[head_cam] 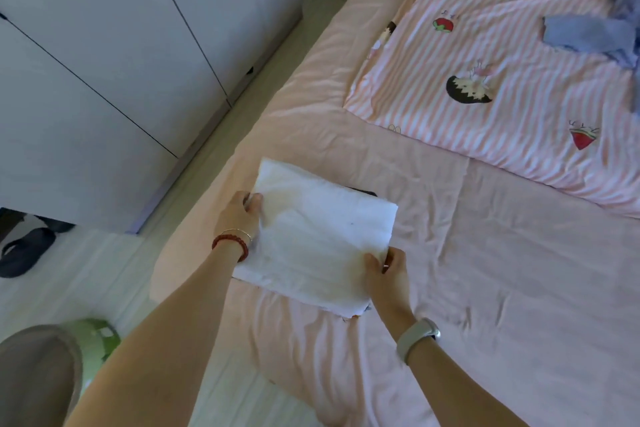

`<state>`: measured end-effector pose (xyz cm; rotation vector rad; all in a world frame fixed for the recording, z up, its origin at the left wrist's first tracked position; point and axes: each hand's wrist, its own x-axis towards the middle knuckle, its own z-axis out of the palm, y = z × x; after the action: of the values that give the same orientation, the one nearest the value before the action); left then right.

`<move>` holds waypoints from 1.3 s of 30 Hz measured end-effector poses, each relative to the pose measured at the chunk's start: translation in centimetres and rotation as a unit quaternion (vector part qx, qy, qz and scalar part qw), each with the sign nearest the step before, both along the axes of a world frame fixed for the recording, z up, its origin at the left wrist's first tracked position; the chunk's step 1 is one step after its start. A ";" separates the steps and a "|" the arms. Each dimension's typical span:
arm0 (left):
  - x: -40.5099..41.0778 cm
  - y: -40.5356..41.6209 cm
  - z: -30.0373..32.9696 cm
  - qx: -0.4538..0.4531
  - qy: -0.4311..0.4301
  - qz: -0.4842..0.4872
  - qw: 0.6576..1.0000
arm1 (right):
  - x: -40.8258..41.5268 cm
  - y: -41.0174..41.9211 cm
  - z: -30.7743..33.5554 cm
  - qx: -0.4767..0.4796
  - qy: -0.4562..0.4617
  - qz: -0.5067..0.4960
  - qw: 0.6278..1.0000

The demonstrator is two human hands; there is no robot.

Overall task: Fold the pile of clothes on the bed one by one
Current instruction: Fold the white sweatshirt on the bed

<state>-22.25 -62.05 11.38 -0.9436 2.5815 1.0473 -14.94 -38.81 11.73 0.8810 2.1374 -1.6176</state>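
Observation:
A folded white garment (313, 232) lies near the left edge of the pink bed (485, 270), on top of something dark that peeks out at its far side. My left hand (242, 212) grips its left edge, fingers curled round the cloth. My right hand (384, 274) pinches the near right corner. A crumpled blue garment (595, 35) lies at the far right on the striped quilt.
A pink-and-white striped quilt (502, 80) with cartoon prints covers the far part of the bed. White wardrobe doors (121, 63) stand to the left across a narrow floor strip. Dark slippers (24, 253) and a green stool (93, 340) are on the floor.

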 end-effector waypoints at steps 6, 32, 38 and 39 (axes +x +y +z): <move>2.1 3.1 1.1 -0.265 0.263 -0.142 0.917 | 0.1 -0.7 0.1 0.325 0.288 0.167 0.885; -4.1 4.1 -2.9 -0.190 -0.116 -0.342 0.913 | -8.5 -2.5 -4.2 0.315 0.063 0.493 0.809; -2.5 4.4 0.4 -0.264 -0.091 -0.366 0.888 | -5.8 -0.2 0.1 0.273 0.114 0.384 0.874; -2.1 4.5 1.1 -0.268 -0.087 -0.361 0.889 | -4.8 0.1 0.7 0.274 0.116 0.359 0.885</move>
<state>-24.31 -57.51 12.48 -0.0727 2.7234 0.0471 -19.70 -38.71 12.38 -0.0511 2.6837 -0.7787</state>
